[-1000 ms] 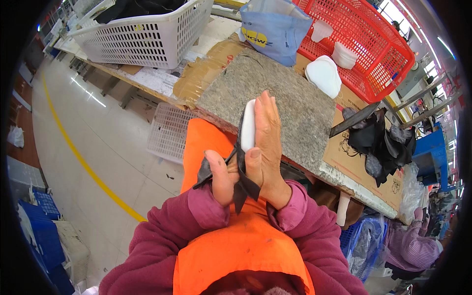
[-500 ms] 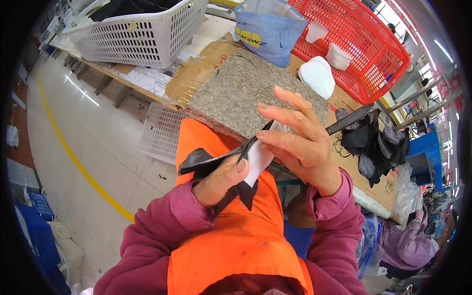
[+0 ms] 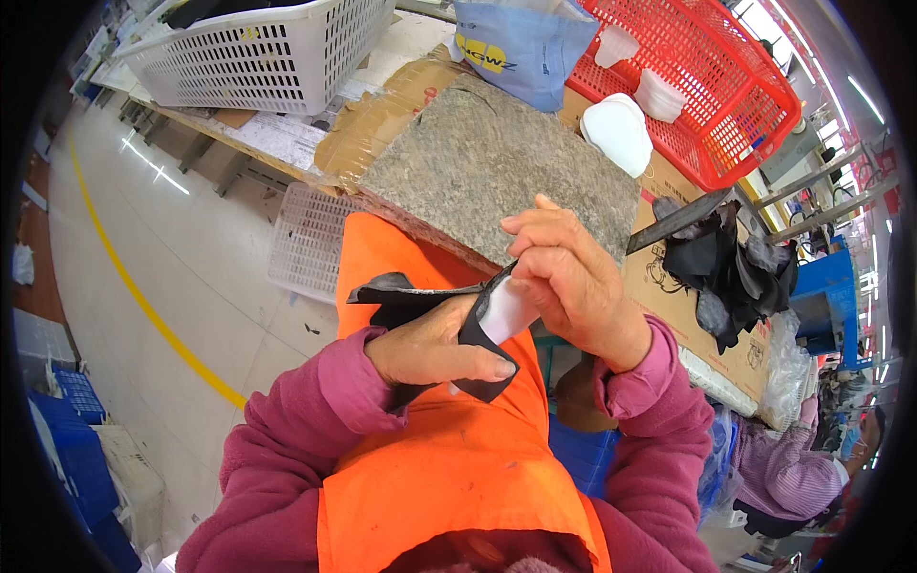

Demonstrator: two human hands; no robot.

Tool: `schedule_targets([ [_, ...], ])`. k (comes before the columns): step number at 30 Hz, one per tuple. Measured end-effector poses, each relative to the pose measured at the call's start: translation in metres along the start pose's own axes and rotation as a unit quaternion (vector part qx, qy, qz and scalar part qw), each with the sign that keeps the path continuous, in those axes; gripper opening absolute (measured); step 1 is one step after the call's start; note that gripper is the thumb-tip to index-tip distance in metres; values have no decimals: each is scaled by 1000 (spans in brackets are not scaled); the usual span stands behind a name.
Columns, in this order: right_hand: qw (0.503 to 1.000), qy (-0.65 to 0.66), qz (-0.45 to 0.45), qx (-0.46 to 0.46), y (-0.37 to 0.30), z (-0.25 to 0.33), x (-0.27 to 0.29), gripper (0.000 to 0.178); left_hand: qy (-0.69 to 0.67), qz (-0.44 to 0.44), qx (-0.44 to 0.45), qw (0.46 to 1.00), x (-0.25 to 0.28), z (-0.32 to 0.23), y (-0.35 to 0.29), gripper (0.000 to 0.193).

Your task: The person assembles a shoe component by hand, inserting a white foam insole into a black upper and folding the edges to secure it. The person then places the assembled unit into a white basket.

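My left hand [image 3: 425,349] is closed on a folded black leather-like piece [image 3: 489,358], its thumb pressed over a lower flap. A loose part of that piece sticks out to the left above the hand. Within the fold sits a white, stiff-looking curved piece [image 3: 508,310]. The fingers of my right hand [image 3: 573,286] are curled and closed at the upper end, where the white piece meets the black edge; the fingertips are partly hidden. Both hands are over my orange apron [image 3: 430,468], just in front of a grey stone slab [image 3: 497,162].
A dark flat metal bar [image 3: 678,222] lies right of the slab, beside a heap of black pieces [image 3: 731,277]. White shaped pieces [image 3: 616,134] lie near the red basket [image 3: 745,124]. A blue bag [image 3: 525,53] and white basket [image 3: 239,67] stand behind. Another person [image 3: 788,473] sits at right.
My right hand's spread fingers have curled in onto the upper end of the pieces. My left thumb has moved right and down, pressing the black flap over the white piece.
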State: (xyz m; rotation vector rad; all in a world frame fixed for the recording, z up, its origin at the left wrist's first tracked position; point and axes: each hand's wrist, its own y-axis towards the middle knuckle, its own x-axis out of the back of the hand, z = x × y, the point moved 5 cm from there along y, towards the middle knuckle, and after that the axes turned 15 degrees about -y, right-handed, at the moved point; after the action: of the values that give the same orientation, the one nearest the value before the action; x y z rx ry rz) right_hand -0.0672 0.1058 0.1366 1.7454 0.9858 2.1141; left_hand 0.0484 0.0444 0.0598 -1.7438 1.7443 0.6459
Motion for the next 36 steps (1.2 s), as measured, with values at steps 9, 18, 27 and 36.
schedule_targets([
  [9, 978, 126, 90, -137, -7, -8, -15, 20, 72, 5, -69, 995, 7, 4, 0, 61],
  [18, 932, 199, -83, -291, -10, -25, -5, 16, -287, -150, -65, 944, 11, 16, 1, 53],
  [27, 847, 346, -102, -391, -57, 8, -12, 25, -433, 33, -218, 874, 12, 0, 9, 66],
  [36, 866, 301, -128, -377, -56, 16, -8, 15, -392, -17, -250, 885, -4, 0, 11, 61],
])
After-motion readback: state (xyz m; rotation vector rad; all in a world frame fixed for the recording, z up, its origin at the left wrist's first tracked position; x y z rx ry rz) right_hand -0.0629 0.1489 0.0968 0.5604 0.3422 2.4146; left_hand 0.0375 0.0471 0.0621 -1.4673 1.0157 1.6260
